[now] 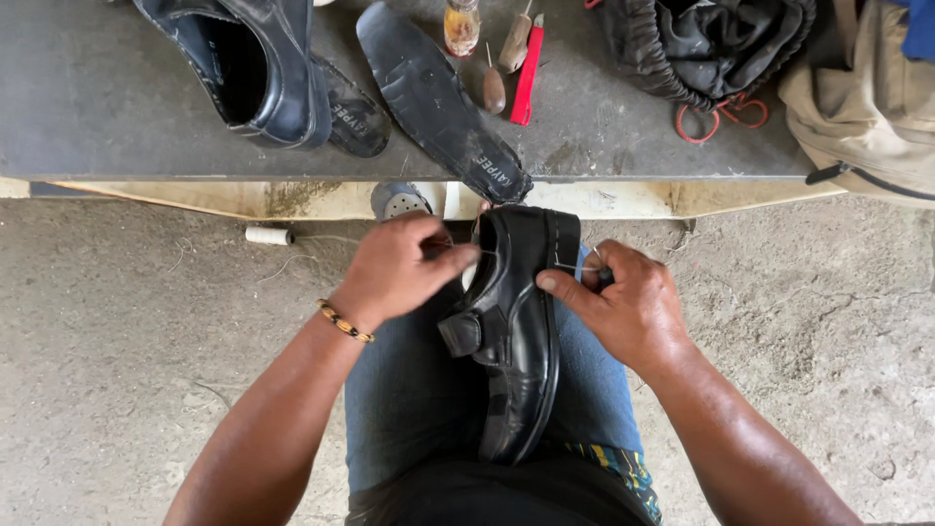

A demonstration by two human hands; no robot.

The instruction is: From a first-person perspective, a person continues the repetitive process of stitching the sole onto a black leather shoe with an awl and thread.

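Far left: a second black shoe (263, 68) lies on the grey tabletop (97, 107), with a loose sole (438, 102) to its right.
Floor, left: a small white spool (268, 235) lies on the concrete just below the tabletop edge.
My left hand (394, 273): my fingers are closed in a pinch at the left side of the shoe's opening, beaded bracelet (343, 320) on the wrist.
Centre: the black shoe (516, 331) rests on its side on my lap, toe toward the far tabletop, strap (463, 333) hanging left.
My right hand (628, 307): thumb pressed on the sole edge, fingers wrapped around a small dark tool (604, 277) at the shoe's right.
Far centre: awls (502, 63) and a red knife (528, 73).
Far right: dark cloth bag (706, 44).
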